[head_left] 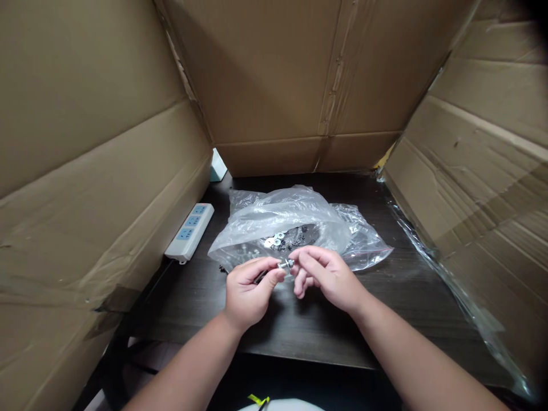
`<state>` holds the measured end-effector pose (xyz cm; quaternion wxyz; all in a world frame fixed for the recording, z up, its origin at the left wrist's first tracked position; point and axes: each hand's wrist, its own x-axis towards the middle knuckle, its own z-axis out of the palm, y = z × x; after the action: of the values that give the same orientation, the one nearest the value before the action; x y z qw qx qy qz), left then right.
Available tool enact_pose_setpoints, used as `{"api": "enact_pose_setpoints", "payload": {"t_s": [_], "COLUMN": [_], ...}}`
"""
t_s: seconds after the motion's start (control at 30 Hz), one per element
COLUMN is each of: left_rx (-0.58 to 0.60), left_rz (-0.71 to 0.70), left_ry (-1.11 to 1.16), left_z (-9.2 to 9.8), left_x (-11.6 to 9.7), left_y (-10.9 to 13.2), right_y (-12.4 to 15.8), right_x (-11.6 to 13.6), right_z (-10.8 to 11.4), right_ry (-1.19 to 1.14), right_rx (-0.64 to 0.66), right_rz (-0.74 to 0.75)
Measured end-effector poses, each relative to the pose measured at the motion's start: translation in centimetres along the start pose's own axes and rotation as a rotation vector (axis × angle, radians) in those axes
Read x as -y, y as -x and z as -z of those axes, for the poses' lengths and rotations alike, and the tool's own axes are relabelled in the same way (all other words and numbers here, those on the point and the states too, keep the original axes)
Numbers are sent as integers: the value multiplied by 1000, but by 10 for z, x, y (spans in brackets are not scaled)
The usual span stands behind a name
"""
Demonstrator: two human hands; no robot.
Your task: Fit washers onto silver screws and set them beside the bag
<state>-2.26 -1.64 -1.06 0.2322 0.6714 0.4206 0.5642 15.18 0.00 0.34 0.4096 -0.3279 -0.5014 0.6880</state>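
My left hand [248, 288] is closed around a dark bolt, its shank poking out toward the lower left. My right hand [327, 274] pinches a small silvery nut or washer [286, 264] at the bolt's tip, between the two hands. Both hands hover just above the dark wooden table [299, 325]. Right behind them lies a crumpled clear plastic bag [282, 220] holding several washers [276, 240] and small dark screws.
Cardboard sheets stand around the table: left [85, 171], back [299, 85] and right [479, 171]. A white power strip [190, 231] lies at the left edge. A second clear bag [363, 240] sits right of the first. Plastic film [449, 285] runs along the right cardboard.
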Motion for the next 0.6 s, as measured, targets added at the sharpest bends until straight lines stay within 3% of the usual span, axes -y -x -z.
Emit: {"api": "enact_pose_setpoints", "payload": {"t_s": [0.13,0.33,0.6], "left_rx": [15,26,81], "left_rz": [39,-11,-116], "left_ry": [39,33,3], "left_z": [0,0,-1], "left_x": [0,0,2], "left_y": [0,-1,0], "right_y": [3,2,2], "right_x": [-1,0,0], "right_z": [0,-2,2], "right_ry": [37,101,85], "right_rx": [-5,-24,89], "right_rz": [92,40,-31]}}
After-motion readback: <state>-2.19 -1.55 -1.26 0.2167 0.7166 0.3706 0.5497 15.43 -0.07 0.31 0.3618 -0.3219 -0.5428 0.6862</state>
